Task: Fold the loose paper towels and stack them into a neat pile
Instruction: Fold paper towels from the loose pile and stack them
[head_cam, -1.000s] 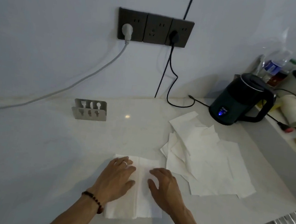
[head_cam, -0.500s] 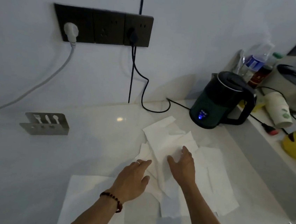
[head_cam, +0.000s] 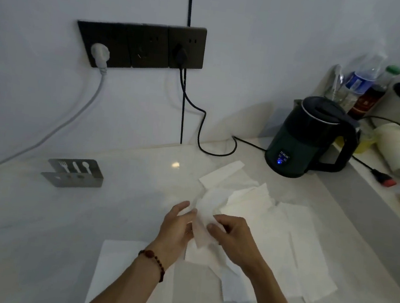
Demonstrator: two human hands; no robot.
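Several loose white paper towels (head_cam: 281, 236) lie overlapping on the pale counter, right of centre. One crumpled towel (head_cam: 205, 216) is lifted off that heap, between my hands. My left hand (head_cam: 177, 228) grips its left edge, and my right hand (head_cam: 232, 236) pinches its right side with curled fingers. A folded white towel (head_cam: 122, 274) lies flat near the front edge, partly under my left forearm.
A dark electric kettle (head_cam: 311, 138) with a blue light stands at the back right, its cord running to the wall sockets (head_cam: 141, 45). A metal cutlery holder (head_cam: 74, 172) sits at the left. Bottles, a paper cup (head_cam: 396, 149) and clutter crowd the raised ledge at right.
Both hands left the folded towel, moved right to the loose heap, and now lift one towel from it. The camera has swung right.
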